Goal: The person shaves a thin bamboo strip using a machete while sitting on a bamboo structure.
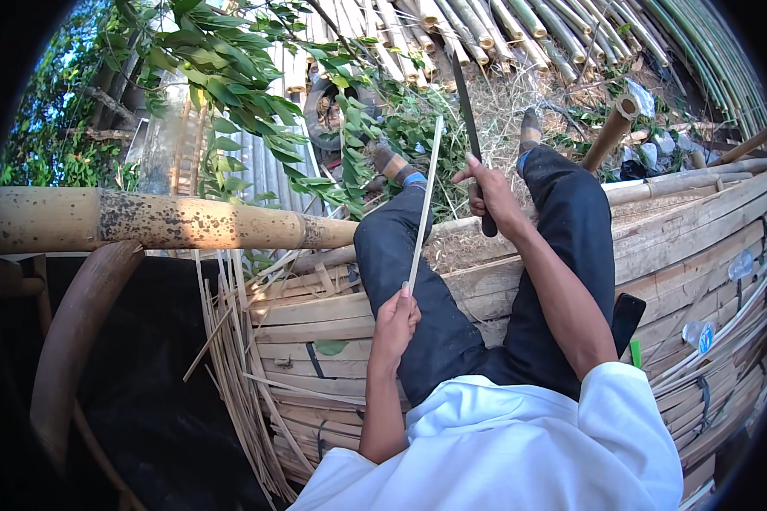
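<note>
My left hand is closed round the lower end of a thin, pale bamboo strip, which points up and away over my left thigh. Above my right knee, my right hand grips a long dark-bladed knife by its handle, with the index finger stretched out to the left. The blade stands nearly upright, tip away from me. Strip and blade are apart, the strip to the left of the knife.
I sit on stacked bamboo slats. A thick bamboo pole crosses at left, above a bundle of thin strips. A phone lies by my right hip, plastic cups farther right. Ahead are leafy branches, a tyre and cut bamboo poles.
</note>
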A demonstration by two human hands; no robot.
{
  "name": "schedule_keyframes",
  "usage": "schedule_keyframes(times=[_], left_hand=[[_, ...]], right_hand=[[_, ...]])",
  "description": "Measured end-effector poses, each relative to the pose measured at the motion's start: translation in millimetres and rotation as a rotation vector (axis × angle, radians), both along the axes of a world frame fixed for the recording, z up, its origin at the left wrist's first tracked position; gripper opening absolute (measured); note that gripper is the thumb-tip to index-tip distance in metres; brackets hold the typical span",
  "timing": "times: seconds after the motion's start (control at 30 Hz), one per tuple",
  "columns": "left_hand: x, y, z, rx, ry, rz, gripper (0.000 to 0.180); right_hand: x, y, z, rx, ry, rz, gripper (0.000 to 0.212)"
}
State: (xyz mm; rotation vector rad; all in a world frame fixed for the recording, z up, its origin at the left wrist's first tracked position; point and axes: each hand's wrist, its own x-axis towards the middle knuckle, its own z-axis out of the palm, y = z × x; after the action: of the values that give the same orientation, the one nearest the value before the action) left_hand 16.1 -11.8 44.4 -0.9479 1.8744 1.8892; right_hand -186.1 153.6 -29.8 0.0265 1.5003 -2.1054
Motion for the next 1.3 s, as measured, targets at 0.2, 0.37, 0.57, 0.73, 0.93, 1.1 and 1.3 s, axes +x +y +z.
schedule_keyframes(times=[0.2,0.37,0.57,0.73,0.93,1.1,1.3], left_hand=[[-7,7,0,-0.049,0.000,-0.040,0.042],[-10,14,0,-0.078,-0.023,-0.080,0.043],[-13,19,-11,-0.157,0.126,-0.107,0.040],[-22,18,-12,-0.185,0.191,-0.107,0.036],[-27,16,-13,-0.069,0.115,-0.052,0.033],[-30,13,-13,-0.001,0.115,0.000,0.029],[-35,10,-13,-0.164,0.217,0.010,0.029]], right_hand=[[20,-13,17,-0.231,0.012,0.036,0.023],[18,-13,17,-0.217,-0.030,0.053,0.021],[17,-15,18,-0.184,0.022,0.014,0.029],[17,-12,22,-0.154,0.029,0.003,0.030],[22,-16,17,-0.096,0.079,0.121,0.031],[26,-18,29,0.013,0.128,0.195,0.036],[32,-13,37,0.762,0.876,0.499,0.067]])
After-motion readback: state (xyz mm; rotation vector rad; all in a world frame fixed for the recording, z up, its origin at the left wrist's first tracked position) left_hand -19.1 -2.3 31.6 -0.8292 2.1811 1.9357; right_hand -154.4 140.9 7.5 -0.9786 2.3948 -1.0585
